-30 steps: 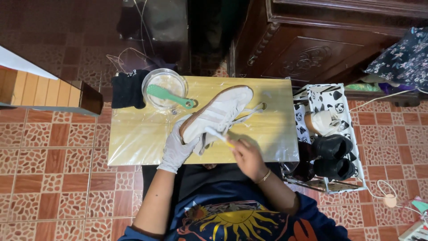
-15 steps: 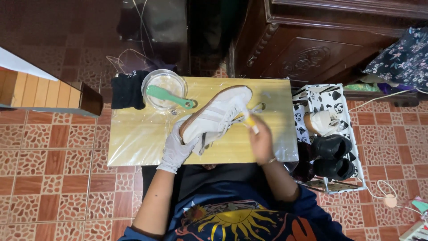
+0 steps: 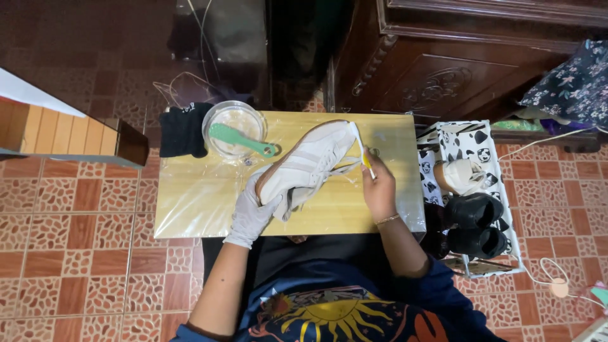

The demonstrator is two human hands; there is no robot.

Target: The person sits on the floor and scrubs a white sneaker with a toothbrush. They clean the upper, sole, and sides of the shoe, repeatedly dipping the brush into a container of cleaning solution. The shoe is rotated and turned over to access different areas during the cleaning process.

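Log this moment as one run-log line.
left hand: gloved, grips sneaker heel | right hand: holds toothbrush at toe of white sneaker | green brush: in bowl

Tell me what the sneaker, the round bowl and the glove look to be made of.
Sneaker: matte white upper, probably leather or synthetic, with a tan rubbery-looking sole edge. Round bowl: clear glass or plastic, see-through and shiny. Glove on the left hand: thin white latex-like film, wrinkled and tight-fitting.

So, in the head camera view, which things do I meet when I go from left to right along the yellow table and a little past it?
black cloth → glass bowl with green brush → gloved left hand → white sneaker → toothbrush → right hand → shoe rack
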